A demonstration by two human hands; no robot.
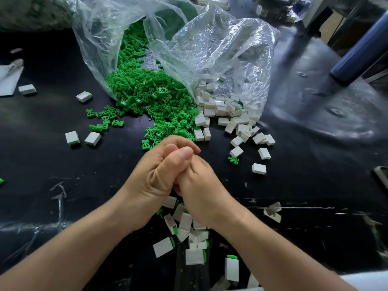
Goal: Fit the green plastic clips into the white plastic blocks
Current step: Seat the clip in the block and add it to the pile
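My left hand (pixel 154 179) and my right hand (pixel 202 186) are pressed tightly together above the black table, fingers curled, the left thumb lying over the right fingers. Whatever sits between them is hidden. Beyond the hands, a heap of green clips (pixel 151 95) spills from a clear bag (pixel 100 38). To its right, white blocks (pixel 222 112) spill from a second clear bag (pixel 231 43). Under my wrists lies a pile of white blocks with green clips fitted (pixel 189 234).
Loose white blocks (pixel 83 138) and stray green clips (pixel 105 118) lie scattered on the black table (pixel 42 164). A blue cylinder (pixel 361 53) leans at the back right. A phone edge (pixel 382 177) shows at the right, white paper (pixel 9 80) at the far left.
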